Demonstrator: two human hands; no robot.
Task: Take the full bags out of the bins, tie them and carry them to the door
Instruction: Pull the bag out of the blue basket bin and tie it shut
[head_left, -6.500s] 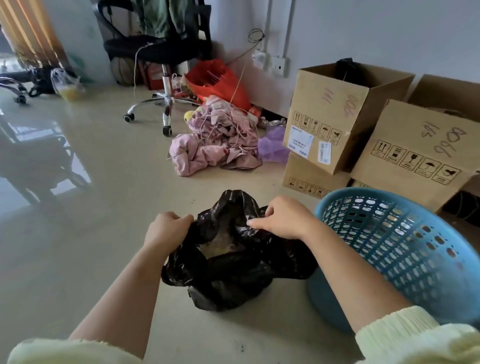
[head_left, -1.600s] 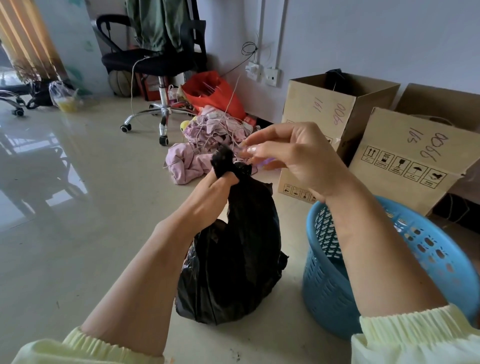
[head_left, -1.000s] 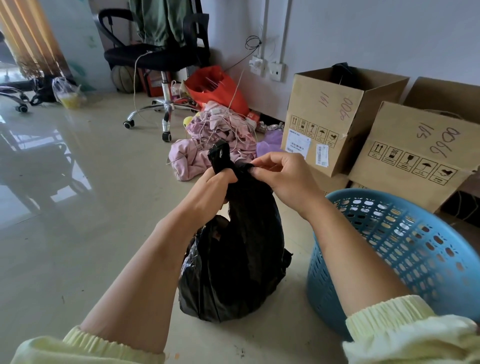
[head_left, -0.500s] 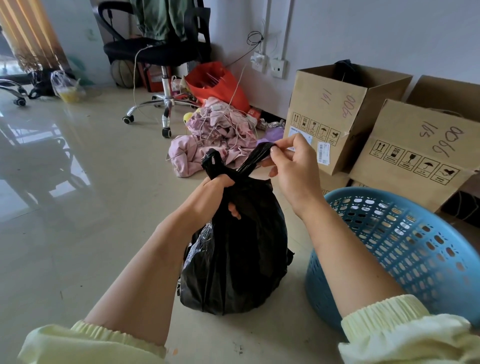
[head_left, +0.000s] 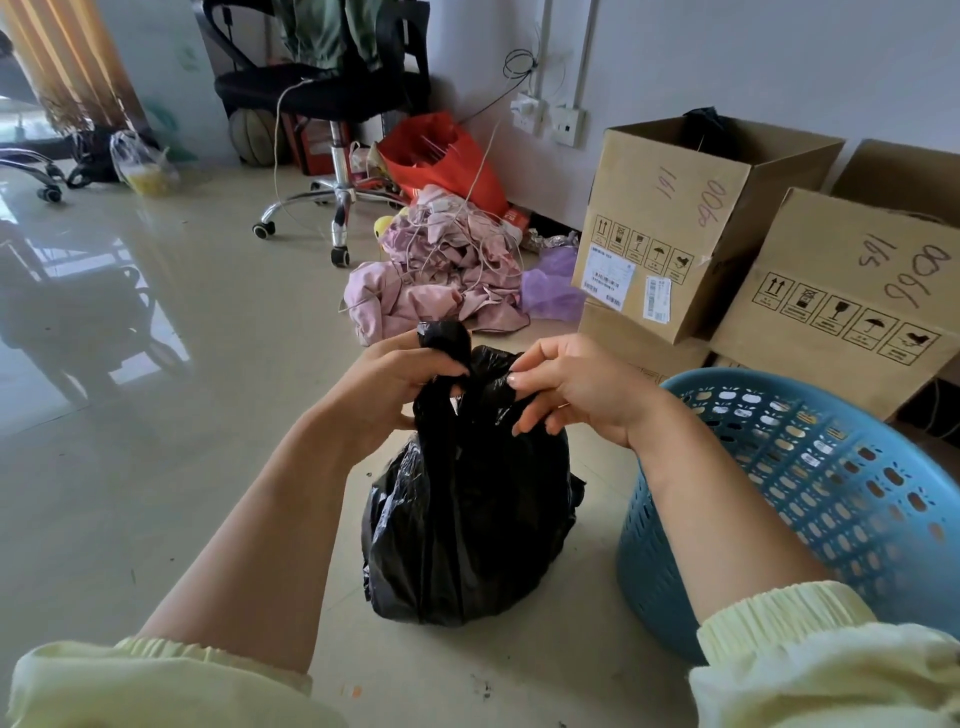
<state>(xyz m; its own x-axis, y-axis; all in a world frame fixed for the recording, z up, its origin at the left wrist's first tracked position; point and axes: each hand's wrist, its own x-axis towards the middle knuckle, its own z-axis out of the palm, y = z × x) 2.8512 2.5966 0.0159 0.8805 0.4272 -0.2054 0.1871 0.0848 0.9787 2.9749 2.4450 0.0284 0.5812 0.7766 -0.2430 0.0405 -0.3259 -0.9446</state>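
Standing on the pale floor (head_left: 156, 467), a full black bag (head_left: 467, 530) sits between the two forearms, just left of a blue basket (head_left: 810, 499). Left hand (head_left: 395, 384): grip pressed tight around the gathered neck of the bag, a short twisted tail of plastic poking up above the fist. Right hand (head_left: 576, 389): fingers (head_left: 524, 376) pinching a second fold of the bag's top, close against the left fist; the other fingers curl loosely below. Both sleeves pale yellow, pushed up the forearms. Farther back, left to right: an office chair (head_left: 322, 98) with clothes hung over it, a heap of pink cloth (head_left: 441, 280) tangled with white cords, a red bag (head_left: 441, 156) by the wall, then cardboard boxes (head_left: 691, 223) stacked behind the basket, handwritten numbers on their sides. Basket's inside not visible from this angle.
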